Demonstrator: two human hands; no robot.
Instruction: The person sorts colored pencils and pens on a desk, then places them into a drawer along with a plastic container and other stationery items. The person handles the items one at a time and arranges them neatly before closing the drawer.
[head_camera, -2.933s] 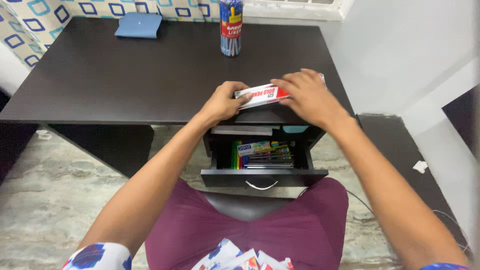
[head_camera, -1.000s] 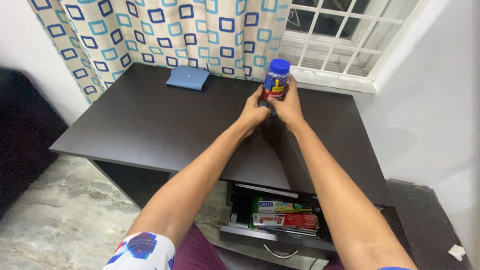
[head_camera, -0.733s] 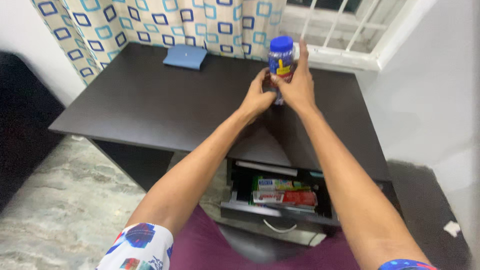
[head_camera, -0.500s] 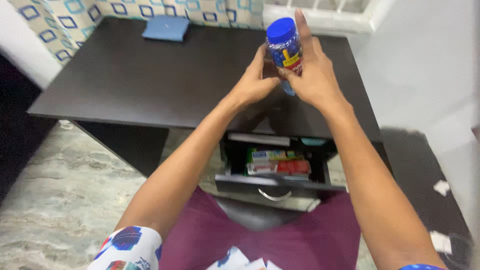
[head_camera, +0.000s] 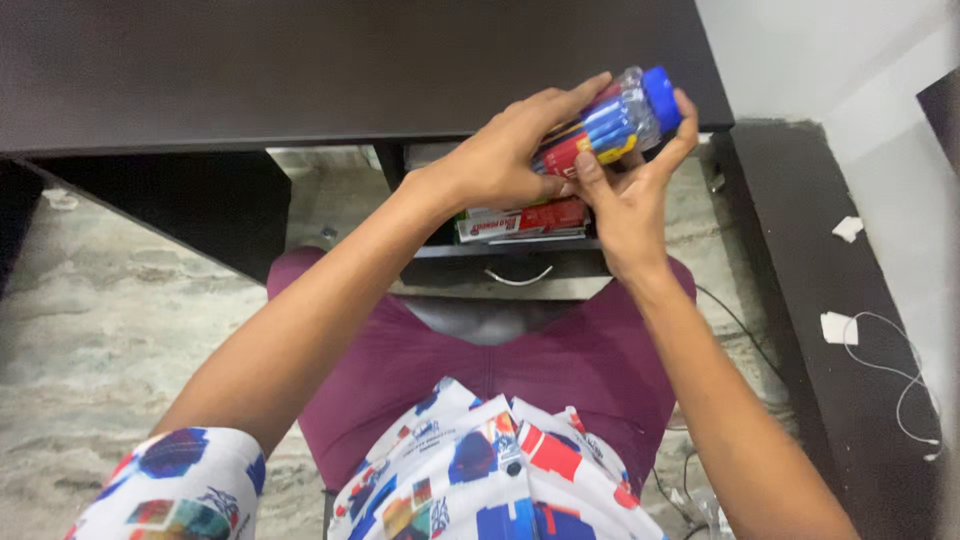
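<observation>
Head camera view, looking steeply down at a seated person's two bare hands. Both hands hold a clear plastic jar of pens (head_camera: 610, 125) with a blue screw lid (head_camera: 662, 98), tipped almost onto its side with the lid pointing to the upper right. The left hand (head_camera: 500, 155) lies over the top of the jar, fingers (head_camera: 570, 100) stretched long along its wall and curled around it. The right hand (head_camera: 625, 195) cups the jar from below, its thumb pressing the red and yellow label and one fingertip hooked up beside the lid. Both grips are closed on the jar, not spread. The jar hangs in the air just in front of the desk edge, directly above an open drawer (head_camera: 510, 262). Inside the drawer, partly hidden by the hands, lies a flat red and white box (head_camera: 522, 220) on top of other stationery. The drawer front is dark with a curved metal handle (head_camera: 516, 277). A dark brown desk (head_camera: 300, 60) fills the top of the view. Below are the person's maroon trousers (head_camera: 560, 370) and a white shirt with colourful patches. The floor (head_camera: 110, 300) is mottled grey stone. At the right stands a white wall, with a dark strip along its base where a white cable (head_camera: 905, 370) and small white scraps lie.
</observation>
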